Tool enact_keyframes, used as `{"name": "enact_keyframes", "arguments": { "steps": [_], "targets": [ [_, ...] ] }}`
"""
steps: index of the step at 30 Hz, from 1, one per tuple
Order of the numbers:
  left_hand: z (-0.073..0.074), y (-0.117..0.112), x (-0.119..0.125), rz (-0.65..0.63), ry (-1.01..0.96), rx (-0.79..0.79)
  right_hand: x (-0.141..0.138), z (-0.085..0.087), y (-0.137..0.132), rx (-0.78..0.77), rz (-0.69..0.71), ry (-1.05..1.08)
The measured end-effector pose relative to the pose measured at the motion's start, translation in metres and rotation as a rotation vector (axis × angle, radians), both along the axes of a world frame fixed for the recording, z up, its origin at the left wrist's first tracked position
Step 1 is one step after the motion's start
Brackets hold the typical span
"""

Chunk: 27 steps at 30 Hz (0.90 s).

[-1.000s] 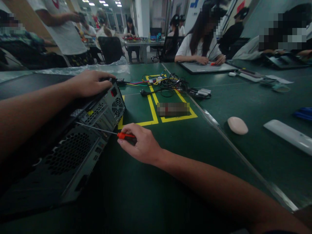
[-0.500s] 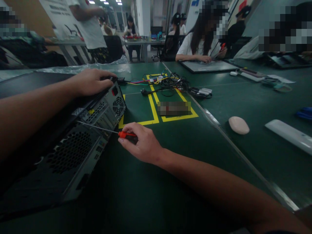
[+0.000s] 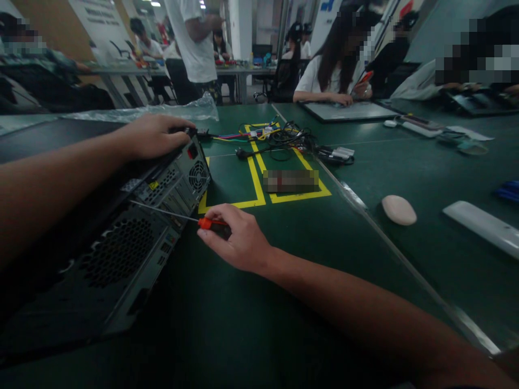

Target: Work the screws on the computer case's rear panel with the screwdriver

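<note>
A black and grey desktop computer case point(image 3: 172, 197) lies on the table at the left, its back panel with vents and ports turned toward the right. My left hand point(image 3: 156, 135) rests over its top edge, fingers bent round the far corner and holding it. In my right hand point(image 3: 239, 237) is a screwdriver point(image 3: 205, 222) with an orange and dark handle, pinched between thumb and fingers. The thin shaft points left, and its tip meets the back panel near the upper edge. Exactly what the tip touches is too small to tell.
Yellow tape point(image 3: 259, 189) marks areas on the green table point(image 3: 324, 232). Within them lie a cable bundle point(image 3: 290, 135) and a blurred-out box point(image 3: 291, 181). To the right are a pinkish rounded object point(image 3: 399, 209) and a long white object point(image 3: 482, 224). Co-workers sit across the table.
My hands, the screwdriver and the case stay almost in place. In the background a standing person has moved to the right, and the view has shifted very slightly.
</note>
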<state>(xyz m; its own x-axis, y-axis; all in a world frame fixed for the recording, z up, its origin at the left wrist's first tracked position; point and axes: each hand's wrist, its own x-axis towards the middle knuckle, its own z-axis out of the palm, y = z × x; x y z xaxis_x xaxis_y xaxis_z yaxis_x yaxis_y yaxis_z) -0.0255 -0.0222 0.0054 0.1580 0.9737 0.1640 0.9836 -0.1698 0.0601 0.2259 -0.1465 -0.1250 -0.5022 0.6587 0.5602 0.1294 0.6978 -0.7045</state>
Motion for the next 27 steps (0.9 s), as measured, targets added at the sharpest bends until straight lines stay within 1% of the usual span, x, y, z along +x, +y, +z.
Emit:
{"name": "enact_keyframes", "arguments": {
  "steps": [6, 15, 21, 27],
  "targets": [
    [0.0004, 0.0001, -0.0010, -0.001, 0.000, -0.009, 0.0005, -0.0004, 0.0002, 0.025, -0.009, 0.005],
    [0.0022, -0.0044, 0.0060, 0.030, -0.001, -0.016, 0.0008, -0.0004, -0.0012, 0.052, -0.018, 0.029],
    [0.0023, -0.0041, 0.0053, 0.017, -0.001, -0.026, 0.0019, 0.0013, -0.0013, 0.047, -0.035, -0.009],
    [0.0025, -0.0048, 0.0062, 0.029, 0.008, -0.015, 0.0016, 0.0009, 0.0002, 0.047, -0.015, -0.046]
  ]
}}
